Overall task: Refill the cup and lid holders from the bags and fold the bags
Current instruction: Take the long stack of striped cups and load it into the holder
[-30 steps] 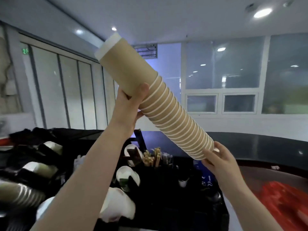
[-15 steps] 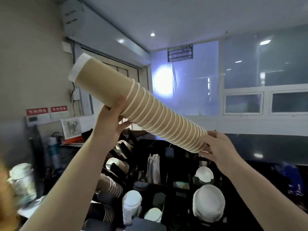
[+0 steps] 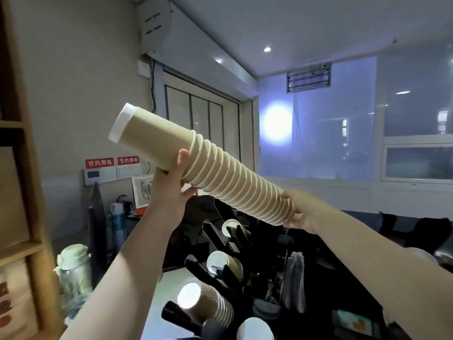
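A long nested stack of tan paper cups (image 3: 220,175) with white rims is held up in the air, slanting down from upper left to lower right. My left hand (image 3: 171,190) grips it from below near the top cup. My right hand (image 3: 300,212) holds the wide lower end. Below stands the black cup holder rack (image 3: 220,273), its slanted slots showing cups: one near the top (image 3: 231,227), one in the middle (image 3: 219,261) and a fuller stack at the bottom (image 3: 206,303). No bag is in view.
A wooden shelf unit (image 3: 22,192) rises at the left, with a clear jar (image 3: 73,271) beside it. White lids (image 3: 255,330) sit at the bottom edge. Straws and packets (image 3: 294,273) stand in the black organiser. The wall with red signs (image 3: 99,163) is behind.
The view has swung left and the cup stack has come lower, closer to level. Both hands keep their hold on it.
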`<state>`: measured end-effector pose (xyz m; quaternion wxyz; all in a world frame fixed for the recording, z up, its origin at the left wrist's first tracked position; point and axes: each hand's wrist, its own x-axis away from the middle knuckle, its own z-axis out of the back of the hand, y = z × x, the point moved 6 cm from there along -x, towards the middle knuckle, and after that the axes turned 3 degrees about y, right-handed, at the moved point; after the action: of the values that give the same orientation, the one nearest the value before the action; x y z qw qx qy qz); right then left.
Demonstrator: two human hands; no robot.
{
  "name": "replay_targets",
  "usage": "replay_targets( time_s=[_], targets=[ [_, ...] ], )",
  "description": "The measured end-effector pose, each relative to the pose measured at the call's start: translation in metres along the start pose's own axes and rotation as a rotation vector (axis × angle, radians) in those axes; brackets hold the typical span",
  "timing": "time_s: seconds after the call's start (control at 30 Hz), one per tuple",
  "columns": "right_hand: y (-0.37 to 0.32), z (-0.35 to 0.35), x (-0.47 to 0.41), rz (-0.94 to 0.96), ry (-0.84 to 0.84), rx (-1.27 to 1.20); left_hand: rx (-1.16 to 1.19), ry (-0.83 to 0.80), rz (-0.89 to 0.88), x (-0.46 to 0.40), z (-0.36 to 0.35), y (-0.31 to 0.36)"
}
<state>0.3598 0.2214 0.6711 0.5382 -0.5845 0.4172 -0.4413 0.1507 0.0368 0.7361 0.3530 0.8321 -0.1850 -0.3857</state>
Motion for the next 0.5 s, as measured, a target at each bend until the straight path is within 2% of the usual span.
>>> replay_targets(
  time_s=[0.2, 0.33, 0.5],
  targets=[
    [0.001, -0.054, -0.046, 0.04, -0.1, 0.184, -0.057, -0.015, -0.025, -0.055, 0.047, -0.004],
    [0.009, -0.083, -0.058, 0.023, -0.107, 0.232, -0.092, -0.028, -0.002, -0.088, 0.067, -0.011],
    [0.023, -0.108, -0.066, -0.003, -0.064, 0.111, -0.125, -0.095, 0.038, -0.12, 0.079, -0.022]
  ],
)
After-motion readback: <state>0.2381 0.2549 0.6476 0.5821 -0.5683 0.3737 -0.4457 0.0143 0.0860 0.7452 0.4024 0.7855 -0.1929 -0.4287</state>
